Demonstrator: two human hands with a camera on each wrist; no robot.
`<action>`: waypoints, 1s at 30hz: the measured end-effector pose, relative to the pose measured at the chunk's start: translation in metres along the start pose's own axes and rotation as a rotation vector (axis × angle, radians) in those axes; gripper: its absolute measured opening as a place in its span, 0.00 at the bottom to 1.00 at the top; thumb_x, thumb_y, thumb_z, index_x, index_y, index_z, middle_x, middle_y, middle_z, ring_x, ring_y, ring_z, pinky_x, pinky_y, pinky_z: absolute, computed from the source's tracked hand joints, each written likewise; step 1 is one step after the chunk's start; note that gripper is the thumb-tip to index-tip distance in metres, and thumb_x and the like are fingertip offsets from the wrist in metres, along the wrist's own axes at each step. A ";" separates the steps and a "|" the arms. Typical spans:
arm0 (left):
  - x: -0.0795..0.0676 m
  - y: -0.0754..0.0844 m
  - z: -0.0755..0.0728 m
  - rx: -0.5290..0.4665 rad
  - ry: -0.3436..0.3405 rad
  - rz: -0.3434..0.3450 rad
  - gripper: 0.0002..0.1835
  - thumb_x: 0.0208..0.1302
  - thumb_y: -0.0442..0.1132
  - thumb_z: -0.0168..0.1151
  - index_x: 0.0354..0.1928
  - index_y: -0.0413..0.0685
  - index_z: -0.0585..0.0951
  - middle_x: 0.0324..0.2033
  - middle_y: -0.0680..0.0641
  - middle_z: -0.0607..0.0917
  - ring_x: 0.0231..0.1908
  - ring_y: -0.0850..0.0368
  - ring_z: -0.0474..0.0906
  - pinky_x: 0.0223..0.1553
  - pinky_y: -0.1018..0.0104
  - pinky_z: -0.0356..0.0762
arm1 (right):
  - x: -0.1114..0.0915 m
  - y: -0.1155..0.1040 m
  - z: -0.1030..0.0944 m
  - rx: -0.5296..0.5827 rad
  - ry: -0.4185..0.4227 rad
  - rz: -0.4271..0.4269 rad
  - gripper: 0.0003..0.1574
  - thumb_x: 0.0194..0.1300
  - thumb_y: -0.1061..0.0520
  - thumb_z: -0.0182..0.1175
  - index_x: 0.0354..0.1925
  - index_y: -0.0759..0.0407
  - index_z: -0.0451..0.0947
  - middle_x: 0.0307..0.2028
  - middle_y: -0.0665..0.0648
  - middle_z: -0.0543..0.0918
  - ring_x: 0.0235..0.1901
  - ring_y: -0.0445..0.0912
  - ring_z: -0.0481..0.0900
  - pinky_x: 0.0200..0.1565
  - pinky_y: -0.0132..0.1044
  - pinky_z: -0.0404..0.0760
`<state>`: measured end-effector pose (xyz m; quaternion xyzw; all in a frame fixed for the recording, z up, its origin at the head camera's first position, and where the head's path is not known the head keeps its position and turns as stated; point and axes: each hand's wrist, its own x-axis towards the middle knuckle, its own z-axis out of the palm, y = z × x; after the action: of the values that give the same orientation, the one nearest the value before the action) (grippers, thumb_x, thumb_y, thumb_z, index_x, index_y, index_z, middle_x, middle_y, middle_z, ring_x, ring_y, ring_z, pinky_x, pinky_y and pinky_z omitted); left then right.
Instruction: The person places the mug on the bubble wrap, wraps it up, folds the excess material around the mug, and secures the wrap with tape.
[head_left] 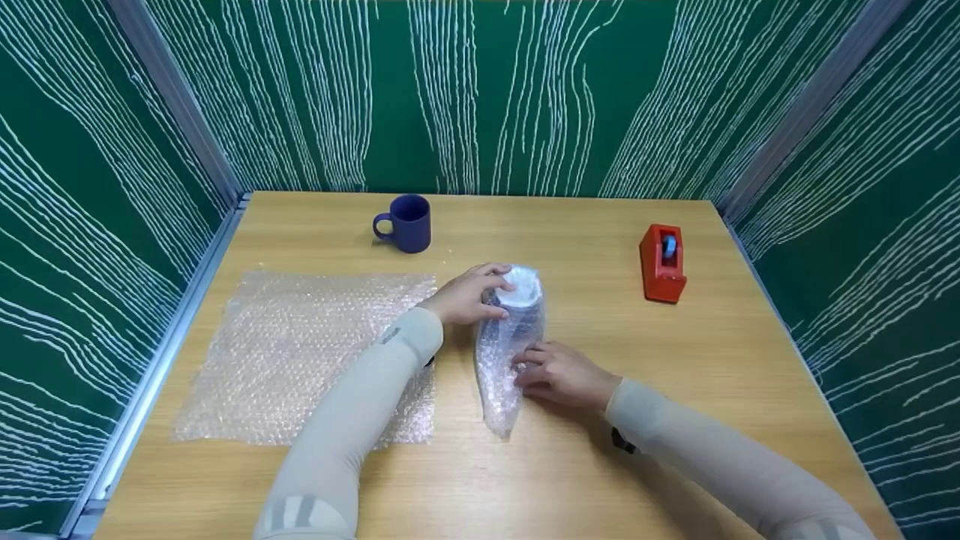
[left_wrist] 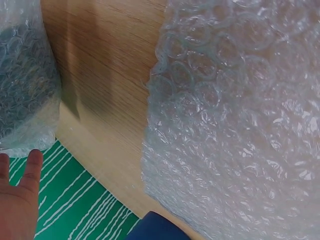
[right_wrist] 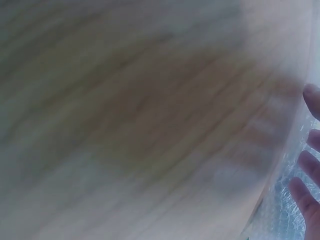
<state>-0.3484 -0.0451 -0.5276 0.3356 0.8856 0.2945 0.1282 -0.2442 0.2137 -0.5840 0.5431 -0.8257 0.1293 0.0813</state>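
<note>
A bubble-wrapped bundle [head_left: 525, 326] with a round white end stands near the table's middle, its loose wrap trailing toward the person. My left hand [head_left: 469, 296] grips its top, thumb and fingers set around the round end. Lower down, my right hand [head_left: 566, 375] touches the trailing wrap with bent, loosely spread fingers. Two left fingertips [left_wrist: 34, 156] meet the bundle's edge [left_wrist: 27, 85] in the left wrist view. The right wrist view catches the right fingers [right_wrist: 300, 192] apart beside the clear wrap [right_wrist: 285, 212]; much of that hand is out of frame.
A flat bubble wrap sheet [head_left: 300, 345] covers the table's left part, under the left forearm. Behind it stands a dark blue mug [head_left: 412, 227], handle to the left. A red tape dispenser [head_left: 661, 270] sits at the back right. Green walls [head_left: 525, 97] with white lines enclose the table [head_left: 675, 375].
</note>
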 end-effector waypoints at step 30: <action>0.003 -0.004 0.002 -0.001 0.002 0.014 0.30 0.72 0.49 0.73 0.72 0.50 0.82 0.84 0.49 0.65 0.84 0.44 0.59 0.85 0.49 0.58 | -0.010 -0.007 -0.010 0.484 0.232 0.475 0.09 0.80 0.63 0.61 0.54 0.59 0.83 0.52 0.59 0.92 0.55 0.56 0.90 0.59 0.57 0.88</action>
<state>-0.3521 -0.0448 -0.5318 0.3413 0.8832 0.2963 0.1253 -0.2341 0.2226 -0.5759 0.3213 -0.8596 0.3972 0.0114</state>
